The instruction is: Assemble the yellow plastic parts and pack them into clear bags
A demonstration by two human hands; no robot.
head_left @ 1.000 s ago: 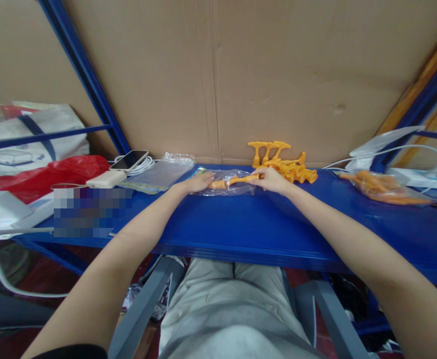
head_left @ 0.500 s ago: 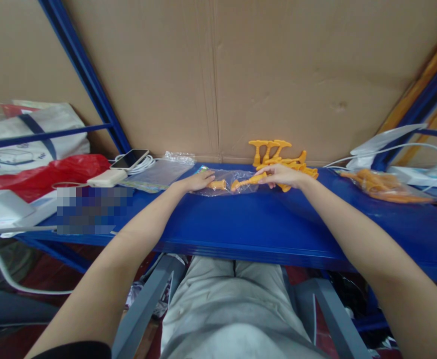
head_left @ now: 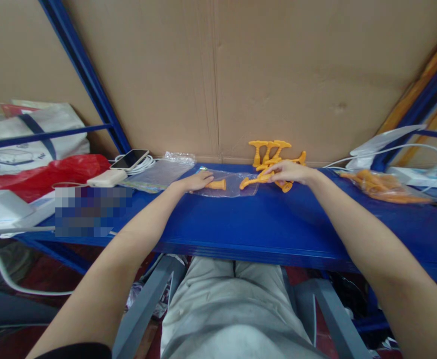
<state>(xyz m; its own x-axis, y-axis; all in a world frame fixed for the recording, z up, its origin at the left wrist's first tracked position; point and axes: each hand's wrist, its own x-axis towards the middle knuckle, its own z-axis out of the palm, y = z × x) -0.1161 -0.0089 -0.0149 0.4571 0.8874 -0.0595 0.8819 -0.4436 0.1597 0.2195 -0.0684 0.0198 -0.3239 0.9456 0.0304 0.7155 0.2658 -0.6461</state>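
Observation:
A clear plastic bag (head_left: 236,188) lies on the blue shelf, with an orange plastic toy hammer (head_left: 218,184) partly inside it. My left hand (head_left: 200,180) rests flat on the bag's left end, fingers stretched out over the plastic. In the fingers of my right hand (head_left: 287,172) is another orange toy hammer (head_left: 250,182), its far end pointing left over the bag's right end. Whether that end is inside the bag I cannot tell. Behind my right hand is a pile of loose orange toy hammers (head_left: 268,149), partly hidden by the hand.
A filled bag of orange pieces (head_left: 382,187) lies to the right, near white cables. On the left are flat clear bags (head_left: 160,172), a phone (head_left: 130,158), a white power bank (head_left: 108,178) and a red plastic bag (head_left: 65,169). Cardboard (head_left: 218,75) stands behind the shelf (head_left: 240,224).
My right hand has shifted slightly right with its toy hammer, whose end has moved away from the hammer in the bag. My left hand has stayed almost still.

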